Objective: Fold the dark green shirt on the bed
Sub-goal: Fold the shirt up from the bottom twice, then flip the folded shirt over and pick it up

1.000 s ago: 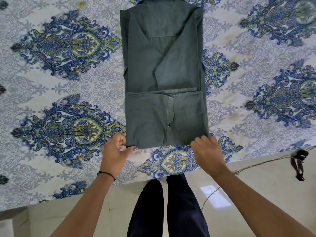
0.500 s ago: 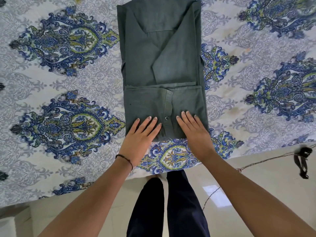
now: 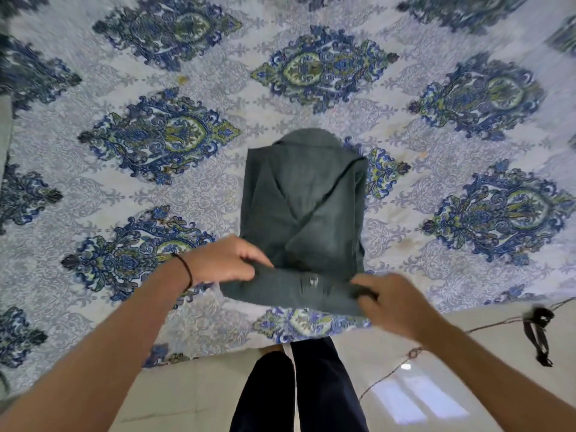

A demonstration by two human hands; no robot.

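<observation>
The dark green shirt (image 3: 307, 207) lies folded into a narrow rectangle on the bed, collar end away from me. Its near folded part is lifted off the sheet as a thick band. My left hand (image 3: 221, 263) grips the left end of that band. My right hand (image 3: 389, 302) grips the right end. A button shows on the band between my hands. Both hands are blurred by motion.
The bed carries a pale sheet (image 3: 156, 194) with blue and green medallions, and its edge runs just below my hands. Glossy floor tiles (image 3: 405, 385) lie beneath, with my dark trousers (image 3: 296, 391) in the middle. A black strap and cord (image 3: 537, 325) lie on the floor at right.
My hands went from pressing flat on the near fold to gripping its two ends and lifting it. My head tilted, so the shirt sits lower in view.
</observation>
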